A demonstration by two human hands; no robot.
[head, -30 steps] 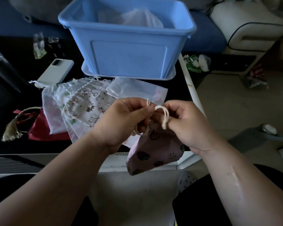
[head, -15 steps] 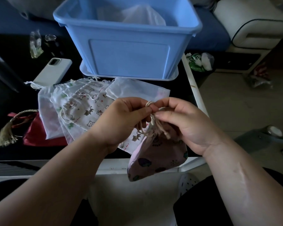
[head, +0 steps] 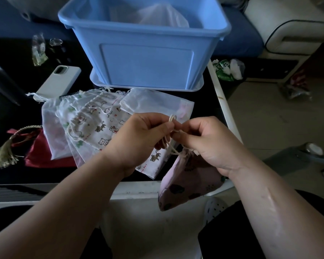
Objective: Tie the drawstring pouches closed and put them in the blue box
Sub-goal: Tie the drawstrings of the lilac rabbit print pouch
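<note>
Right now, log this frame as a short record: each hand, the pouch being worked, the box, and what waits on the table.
left hand: pinches the cream cord
right hand: pinches the same cord
pink pouch: hangs below both hands, mouth gathered
blue box: holds one white pouch
pouch pile: lies flat on the table before the box

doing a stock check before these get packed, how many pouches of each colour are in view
pink pouch: 1
red pouch: 1
printed white pouches: 2
sheer white pouches: 3, one inside the blue box
total: 7 in view; overlaps may hide more
</note>
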